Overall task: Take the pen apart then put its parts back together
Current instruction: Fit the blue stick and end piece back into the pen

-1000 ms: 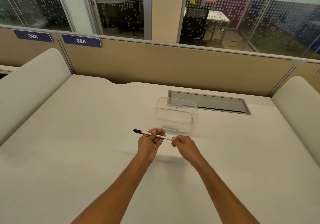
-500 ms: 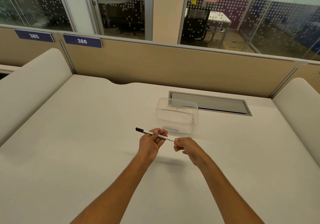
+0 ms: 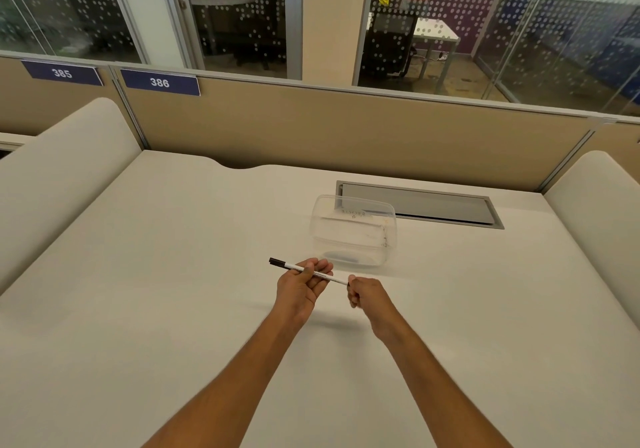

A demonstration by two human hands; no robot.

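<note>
the pen (image 3: 330, 278) is held in the air above the white desk (image 3: 173, 274), just in front of a clear plastic box (image 3: 353, 231) that stands on the desk. the pen lies nearly level, tilted down slightly toward the right. its dark end (image 3: 277, 263) points left and away, clear of both hands.

left hand (image 3: 302, 286): fingers closed around the middle of the white barrel, thumb on top. right hand (image 3: 367, 297): fingers curled shut on the pen's right end, which is hidden inside the grip. it cannot be told from this view whether that end is a cap, a plug or the tip.

handling notes, as judgement:
- the pen is light, thin and stiff. it needs little force to hold.
- the smooth plastic barrel is likely to be slippery. a full wrap of the fingers at mid-barrel, as the left hand has it, resists twisting.
- take hold of the end piece close to its joint, then pull or twist along the pen's axis. bending sideways could snap a thin barrel.
- small parts may roll on the flat desk. the clear plastic box is near enough to receive them.

the pen appears to be in one piece, so taking it apart is at its start.
</note>
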